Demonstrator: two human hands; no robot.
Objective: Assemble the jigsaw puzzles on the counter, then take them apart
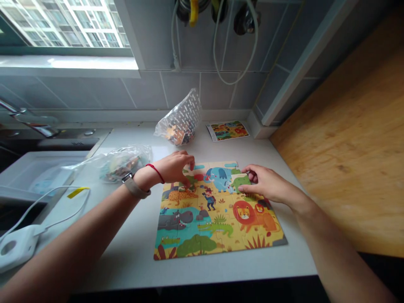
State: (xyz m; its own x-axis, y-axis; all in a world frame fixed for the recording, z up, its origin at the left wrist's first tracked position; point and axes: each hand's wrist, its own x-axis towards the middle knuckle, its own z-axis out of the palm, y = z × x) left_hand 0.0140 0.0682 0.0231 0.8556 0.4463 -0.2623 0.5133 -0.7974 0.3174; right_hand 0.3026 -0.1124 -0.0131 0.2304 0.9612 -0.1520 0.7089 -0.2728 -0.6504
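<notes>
A colourful animal jigsaw puzzle (pixel 221 206) lies on the white counter, showing an elephant, lions, a hippo and crocodiles. Between the thumb and fingers of my right hand (pixel 263 182) is a green puzzle piece (pixel 241 181), at the puzzle's upper right beside the elephant. My left hand (pixel 178 166) rests over the upper left corner of the puzzle, thumb and fingers curved apart, partly covering the pieces there. Whether anything sits between those fingers is hard to make out. A small picture card (pixel 229 130) of the same scene lies behind the puzzle.
Behind the puzzle stands a clear bag of pieces (pixel 181 126); another plastic bag (pixel 124 164) lies left of it. A white power strip (pixel 19 246) with a cable is at the lower left, near the sink (pixel 101 141). A wooden panel (pixel 347 139) borders the right.
</notes>
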